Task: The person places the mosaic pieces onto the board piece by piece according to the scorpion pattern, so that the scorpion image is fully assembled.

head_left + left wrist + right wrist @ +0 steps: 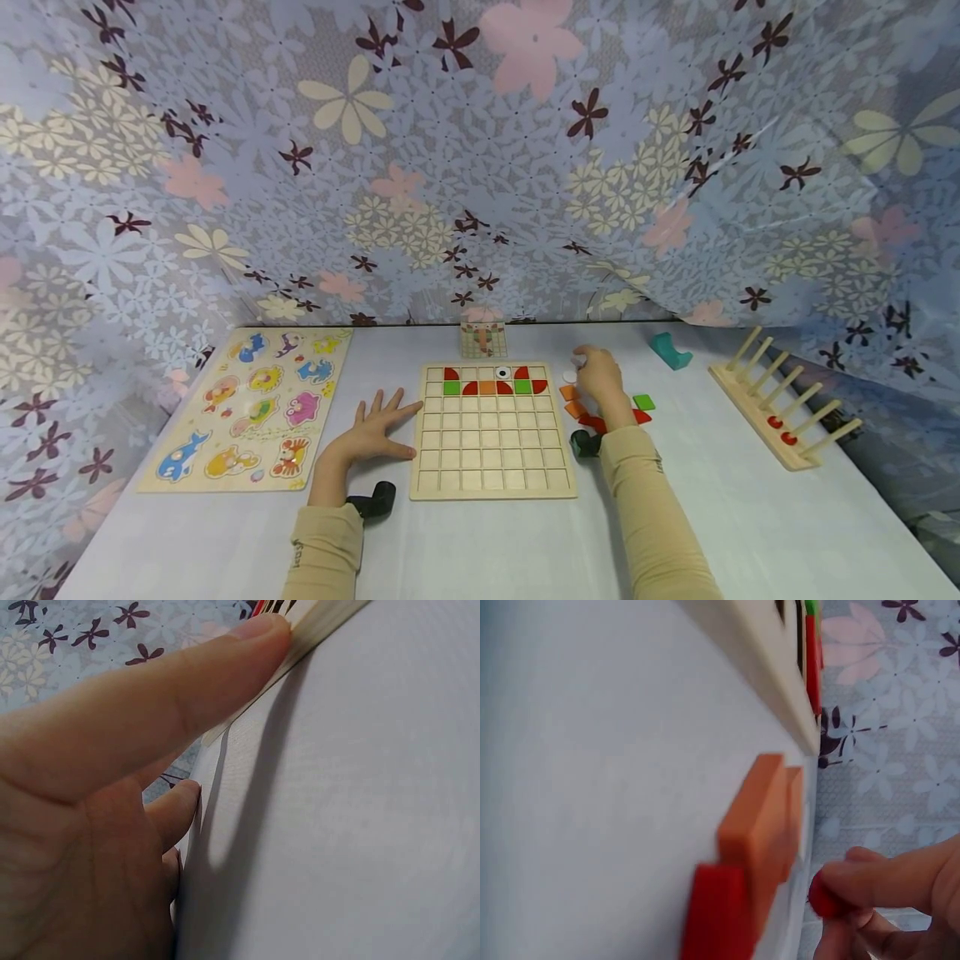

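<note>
A wooden grid board (491, 458) lies on the table, its far two rows bearing red rounded pieces, green squares (452, 387), an orange square (487, 387) and a white piece with a black dot (503, 373). With fingers spread, my left hand (367, 433) touches the board's left edge; its thumb (255, 637) rests there in the left wrist view. My right hand (600, 379), right of the board, pinches a small red piece (823, 894) between thumb and fingers. Beneath and beside it lie orange pieces (754, 817), red pieces (641, 416) and a white piece (570, 377).
A green square (643, 402) lies right of my right hand. Farther right are a teal curved block (670, 351) and a wooden peg rack (765, 417) with red beads. A picture card (483, 340) stands behind the board. An animal puzzle board (330, 400) lies left.
</note>
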The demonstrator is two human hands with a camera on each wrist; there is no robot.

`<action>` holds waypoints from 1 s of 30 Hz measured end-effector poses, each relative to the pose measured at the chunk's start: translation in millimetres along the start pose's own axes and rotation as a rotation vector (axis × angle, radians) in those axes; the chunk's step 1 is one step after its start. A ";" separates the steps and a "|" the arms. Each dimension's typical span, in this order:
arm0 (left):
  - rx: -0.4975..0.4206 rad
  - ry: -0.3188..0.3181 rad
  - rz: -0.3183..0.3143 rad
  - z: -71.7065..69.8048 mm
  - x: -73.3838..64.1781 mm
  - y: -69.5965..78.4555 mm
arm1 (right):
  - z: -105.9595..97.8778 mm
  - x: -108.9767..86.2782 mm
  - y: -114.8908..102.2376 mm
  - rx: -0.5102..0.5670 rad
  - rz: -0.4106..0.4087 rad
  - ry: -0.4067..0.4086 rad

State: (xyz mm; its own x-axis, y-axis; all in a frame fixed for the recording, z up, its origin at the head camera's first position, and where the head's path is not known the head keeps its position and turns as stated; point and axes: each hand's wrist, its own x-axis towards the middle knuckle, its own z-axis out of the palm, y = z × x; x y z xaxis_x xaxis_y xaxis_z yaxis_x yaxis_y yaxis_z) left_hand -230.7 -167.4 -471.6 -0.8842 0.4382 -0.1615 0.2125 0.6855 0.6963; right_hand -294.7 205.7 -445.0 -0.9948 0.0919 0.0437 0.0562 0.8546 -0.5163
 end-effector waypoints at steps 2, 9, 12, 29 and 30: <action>0.002 -0.001 0.004 0.3 0.3 -0.9 | 0.0 0.0 -3.2 0.043 -0.007 0.021; 0.010 -0.003 0.002 -0.2 -1.2 0.1 | -2.1 -3.8 -20.6 0.152 -0.060 0.053; 0.009 -0.004 -0.002 -0.3 -1.2 0.4 | -1.4 -5.2 -27.9 0.165 -0.068 0.055; 0.014 0.003 -0.018 0.2 -0.3 0.6 | 32.5 -13.6 -82.6 0.407 -0.105 0.030; 0.014 0.003 -0.016 0.1 -0.3 0.9 | 34.9 -14.1 -86.8 0.451 -0.096 0.010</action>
State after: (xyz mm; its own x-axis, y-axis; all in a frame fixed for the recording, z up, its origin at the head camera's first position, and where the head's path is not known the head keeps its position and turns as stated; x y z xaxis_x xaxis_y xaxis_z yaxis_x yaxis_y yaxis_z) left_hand -230.2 -166.8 -470.9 -0.8891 0.4249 -0.1704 0.2037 0.7005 0.6839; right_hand -288.5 112.4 -430.7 -0.9927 0.0298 0.1172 -0.0813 0.5523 -0.8297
